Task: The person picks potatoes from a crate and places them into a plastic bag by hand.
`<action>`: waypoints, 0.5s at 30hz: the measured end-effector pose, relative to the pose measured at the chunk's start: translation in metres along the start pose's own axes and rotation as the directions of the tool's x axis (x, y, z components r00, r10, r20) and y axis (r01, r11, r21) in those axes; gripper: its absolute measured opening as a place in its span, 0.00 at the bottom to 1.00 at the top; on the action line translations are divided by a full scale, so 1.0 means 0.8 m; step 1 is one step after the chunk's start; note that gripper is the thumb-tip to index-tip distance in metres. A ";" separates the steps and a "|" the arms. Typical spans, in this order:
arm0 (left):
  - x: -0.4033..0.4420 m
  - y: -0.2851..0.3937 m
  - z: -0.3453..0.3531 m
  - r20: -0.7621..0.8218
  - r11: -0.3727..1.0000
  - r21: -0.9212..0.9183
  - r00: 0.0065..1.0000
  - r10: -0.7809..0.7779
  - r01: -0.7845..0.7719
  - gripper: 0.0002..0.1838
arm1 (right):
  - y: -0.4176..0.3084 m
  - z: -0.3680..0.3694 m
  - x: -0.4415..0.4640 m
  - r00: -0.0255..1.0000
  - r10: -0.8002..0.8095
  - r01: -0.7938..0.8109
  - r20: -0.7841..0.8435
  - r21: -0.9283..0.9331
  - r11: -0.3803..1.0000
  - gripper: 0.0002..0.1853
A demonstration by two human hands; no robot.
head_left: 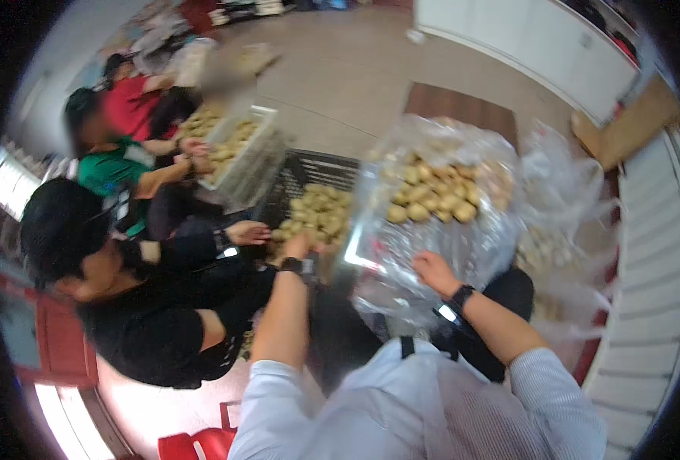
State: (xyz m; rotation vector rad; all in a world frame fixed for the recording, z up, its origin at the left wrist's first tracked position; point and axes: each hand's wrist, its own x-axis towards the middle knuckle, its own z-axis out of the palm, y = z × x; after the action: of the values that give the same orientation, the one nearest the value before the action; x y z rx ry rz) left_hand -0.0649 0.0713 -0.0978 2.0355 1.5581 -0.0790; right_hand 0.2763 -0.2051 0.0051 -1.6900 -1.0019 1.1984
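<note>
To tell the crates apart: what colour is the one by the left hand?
The crate is black; the head view shows it.

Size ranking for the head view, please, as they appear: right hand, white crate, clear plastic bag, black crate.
Largest to smallest:
1. Clear plastic bag
2. Black crate and white crate: unsure, partly hidden, white one farther off
3. Right hand

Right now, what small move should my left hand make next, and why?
Probably bring one tan, oval piece of produce from the black crate towards the clear plastic: your left hand is at the crate's heap, and similar pieces already lie at the plastic.
</note>
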 end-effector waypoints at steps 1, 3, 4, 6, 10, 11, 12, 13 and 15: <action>0.053 -0.063 0.048 -0.135 0.995 -0.081 0.988 -0.074 0.064 0.26 | 0.000 -0.004 -0.009 1.000 0.002 -0.002 -0.014 -0.005 1.000 0.13; 0.020 -0.031 0.021 -0.073 0.901 -0.358 0.954 -0.290 0.246 0.25 | 0.029 -0.009 -0.019 0.985 -0.124 0.101 -0.119 -0.184 0.978 0.14; 0.011 -0.024 0.005 0.017 0.681 -0.599 0.858 -0.514 0.420 0.26 | 0.037 -0.011 -0.018 0.946 -0.289 0.219 -0.144 -0.371 0.902 0.14; 0.012 -0.035 -0.009 -0.024 0.915 -0.301 0.957 -0.290 0.270 0.22 | 0.016 -0.023 -0.037 0.973 -0.216 0.174 -0.084 -0.351 0.920 0.17; -0.030 0.030 -0.035 -0.090 0.890 0.455 0.992 0.091 -0.041 0.15 | 0.023 -0.027 -0.066 0.935 -0.285 0.144 -0.212 -0.509 0.849 0.25; -0.029 0.037 -0.030 -0.148 0.985 0.169 0.989 0.000 0.025 0.14 | 0.023 -0.028 -0.072 0.925 -0.297 0.125 -0.238 -0.547 0.828 0.27; -0.035 0.052 -0.028 -0.153 0.988 0.153 0.988 0.006 0.017 0.11 | 0.018 -0.030 -0.077 0.921 -0.293 0.112 -0.258 -0.544 0.832 0.27; -0.051 0.087 -0.037 -0.126 0.965 0.261 0.991 0.053 -0.018 0.11 | 0.009 -0.031 -0.082 0.913 -0.289 0.079 -0.288 -0.571 0.817 0.27; -0.093 0.164 -0.054 -0.049 0.862 0.495 0.988 0.149 -0.106 0.16 | 0.008 -0.037 -0.085 0.899 -0.294 0.050 -0.325 -0.590 0.806 0.28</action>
State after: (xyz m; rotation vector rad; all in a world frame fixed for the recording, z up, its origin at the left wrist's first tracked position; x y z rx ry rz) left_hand 0.0174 0.0054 0.0188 2.5622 1.5629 -0.3787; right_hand 0.2901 -0.2748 0.0269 -2.1297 -1.2950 0.3914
